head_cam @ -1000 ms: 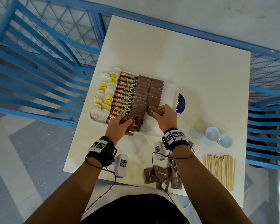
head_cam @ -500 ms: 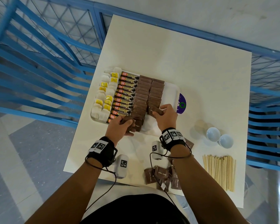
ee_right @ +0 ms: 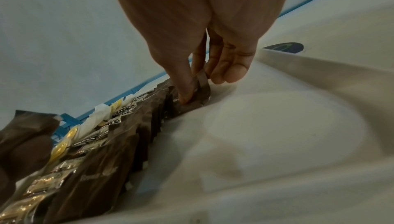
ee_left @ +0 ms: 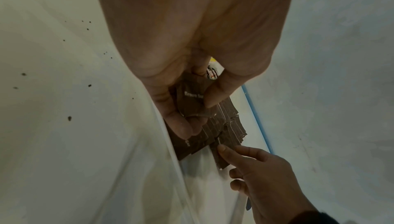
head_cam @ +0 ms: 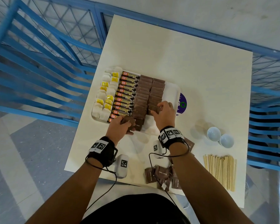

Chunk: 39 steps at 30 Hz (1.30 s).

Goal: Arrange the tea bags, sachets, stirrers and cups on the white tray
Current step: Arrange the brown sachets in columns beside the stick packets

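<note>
Brown sugar sachets, loose pile (head_cam: 162,177), low centre of the head view at the near table (head_cam: 184,65) edge, unchanged from a second ago. Wooden stirrers (head_cam: 220,171) lower right, two white cups (head_cam: 220,137) just above them, well apart from the white tray (head_cam: 172,90); all as before. Left hand (head_cam: 120,126) at the tray's near edge, fingers curled round a few brown sachets (ee_left: 192,99), much where it was a second ago. Right hand (head_cam: 166,113) just right of it, thumb and fingers pinching a single sachet (ee_right: 197,96) at the near end of the right brown column (head_cam: 157,91), barely shifted since the earlier frames. Further left on the tray: second brown column (head_cam: 142,94), coffee sticks (head_cam: 126,92), tea bags (head_cam: 106,94) at the left edge. Purple sticker (head_cam: 182,104) just beyond the tray's right rim.
</note>
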Tool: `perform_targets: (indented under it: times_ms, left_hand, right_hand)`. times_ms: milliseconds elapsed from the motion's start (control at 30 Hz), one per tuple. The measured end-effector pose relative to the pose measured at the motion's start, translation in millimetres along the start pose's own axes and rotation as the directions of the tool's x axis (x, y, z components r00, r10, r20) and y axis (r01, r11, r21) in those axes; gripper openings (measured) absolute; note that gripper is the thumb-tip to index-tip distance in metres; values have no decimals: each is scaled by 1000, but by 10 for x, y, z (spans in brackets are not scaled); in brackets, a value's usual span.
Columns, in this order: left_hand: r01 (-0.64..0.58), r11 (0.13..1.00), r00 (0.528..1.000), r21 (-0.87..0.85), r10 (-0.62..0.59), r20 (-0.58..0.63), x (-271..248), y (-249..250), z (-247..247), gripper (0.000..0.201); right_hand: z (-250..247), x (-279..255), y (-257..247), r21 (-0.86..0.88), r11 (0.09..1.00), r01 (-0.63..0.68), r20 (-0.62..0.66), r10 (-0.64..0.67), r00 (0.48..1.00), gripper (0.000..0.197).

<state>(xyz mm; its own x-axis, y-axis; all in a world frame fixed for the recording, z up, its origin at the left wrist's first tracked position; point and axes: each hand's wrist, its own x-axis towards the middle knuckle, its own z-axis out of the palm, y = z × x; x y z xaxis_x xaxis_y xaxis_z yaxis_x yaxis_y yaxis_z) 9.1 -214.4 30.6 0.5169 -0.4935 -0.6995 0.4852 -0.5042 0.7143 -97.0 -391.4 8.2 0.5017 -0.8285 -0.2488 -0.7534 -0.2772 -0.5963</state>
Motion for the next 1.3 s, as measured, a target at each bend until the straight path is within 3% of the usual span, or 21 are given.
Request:
perform_targets:
  times_ms: [200, 300, 400, 567, 733, 867, 1067, 1167, 1300]
  left_hand:
    - [-25, 999, 1000, -38, 25, 12, 0, 14, 33, 36]
    - [-18, 997, 999, -79, 21, 33, -2, 17, 52, 36]
    - [1, 992, 999, -128, 4, 33, -3, 15, 88, 39]
    - [-19, 998, 998, -60, 22, 64, -51, 45, 178, 23]
    - [-33, 999, 999, -25, 33, 20, -86, 51, 257, 14]
    - [-62, 998, 998, 15, 63, -14, -90, 40, 290, 11]
    - [-112, 991, 991, 74, 117, -58, -58, 15, 296, 12]
    - [-110, 990, 990, 92, 117, -76, -51, 8, 291, 19]
    - [-63, 996, 994, 69, 69, -90, -69, -31, 246, 18]
  right_hand:
    - [-12, -54, 52, 81, 997, 18, -67, -12, 998, 44]
    - [-72, -127, 62, 146, 988, 52, -86, -40, 996, 27]
    - [-126, -215, 11, 188, 975, 120, 43, -130, 991, 10]
    - [-145, -338, -62, 221, 957, 186, 282, -245, 928, 16]
    - [-171, -326, 28, 248, 956, 160, 258, -224, 940, 7]
    - [-173, -327, 89, 255, 962, 96, 252, -162, 954, 11]
    - [-226, -345, 97, 213, 970, 117, 363, -190, 912, 25]
    - [-232, -279, 124, 203, 973, 109, 318, -171, 933, 21]
    - [-204, -117, 213, 223, 975, 4, 137, -35, 990, 16]
